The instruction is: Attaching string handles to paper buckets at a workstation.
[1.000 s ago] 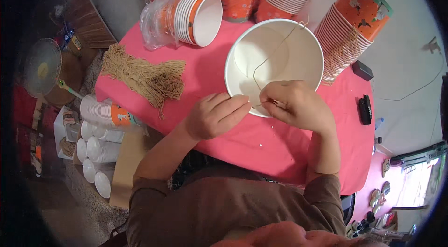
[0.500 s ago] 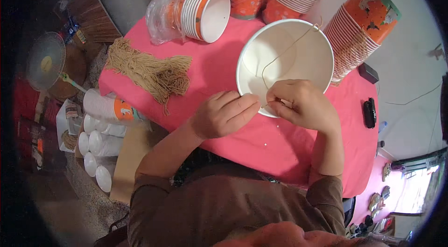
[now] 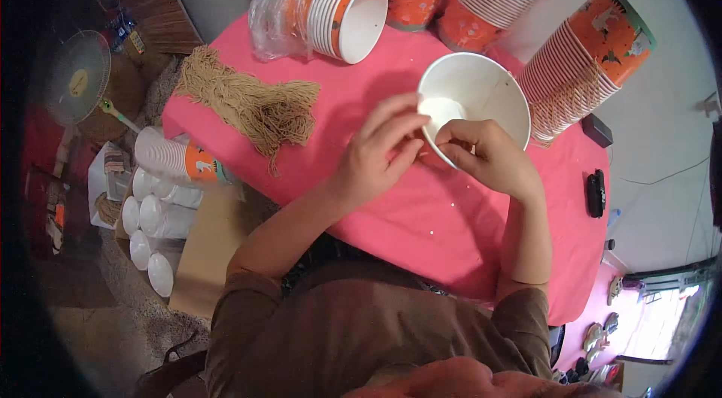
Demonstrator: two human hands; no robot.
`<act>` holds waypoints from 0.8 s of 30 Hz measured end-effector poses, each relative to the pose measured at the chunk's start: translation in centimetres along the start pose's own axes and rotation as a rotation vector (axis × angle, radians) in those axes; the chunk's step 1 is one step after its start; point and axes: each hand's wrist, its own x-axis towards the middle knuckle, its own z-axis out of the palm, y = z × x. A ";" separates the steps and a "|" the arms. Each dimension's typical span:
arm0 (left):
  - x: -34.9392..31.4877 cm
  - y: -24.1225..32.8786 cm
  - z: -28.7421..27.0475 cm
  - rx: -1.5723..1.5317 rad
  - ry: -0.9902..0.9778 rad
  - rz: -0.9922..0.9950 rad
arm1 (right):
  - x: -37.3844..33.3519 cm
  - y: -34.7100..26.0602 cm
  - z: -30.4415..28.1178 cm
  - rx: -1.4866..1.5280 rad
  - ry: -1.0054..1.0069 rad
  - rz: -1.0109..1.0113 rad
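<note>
A large white-lined paper bucket [image 3: 496, 90] stands tilted at the right of the pink table, its mouth facing me. My right hand [image 3: 492, 161] reaches over its near rim, thumb and forefinger pinched together inside; what lies between them is hidden. At the bucket's left side, my left hand [image 3: 383, 150] has its fingers stretched and apart, the tips at or beside the rim. Some orange of the bucket's outer wall shows below the left fingers. A bundle of tan cords [image 3: 256, 108] lies on the table to the left.
Nested orange buckets in clear plastic [image 3: 301, 15] lie at the back. Tall bucket stacks [image 3: 481, 11] stand behind, another stack [image 3: 579, 60] leans at right, with cords on it. A black marker-like object [image 3: 596, 193] lies near the right edge. An open carton [image 3: 210, 248] holds white cups at left.
The bucket has tipped and its mouth looks smaller. My left fingers have lifted and spread along its left rim. The cord seen inside the bucket no longer shows. The view has shifted slightly.
</note>
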 end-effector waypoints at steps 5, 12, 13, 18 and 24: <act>-2.2 -0.8 1.9 -0.261 0.150 -0.138 | 0.0 0.1 -0.4 0.054 -0.017 0.094; -1.3 -0.8 1.9 -0.131 0.121 -0.096 | -0.1 -0.2 -0.7 0.124 -0.011 0.186; -1.6 -1.1 1.5 -0.153 0.147 -0.129 | -0.2 -0.3 -1.0 0.062 0.027 0.148; -0.2 -1.4 -1.9 -0.663 0.242 -0.458 | -1.7 -0.3 -3.3 -0.263 0.161 0.091; 2.9 0.4 -2.1 -0.875 -0.089 -0.641 | -0.8 -2.4 -3.0 -0.246 0.260 -0.205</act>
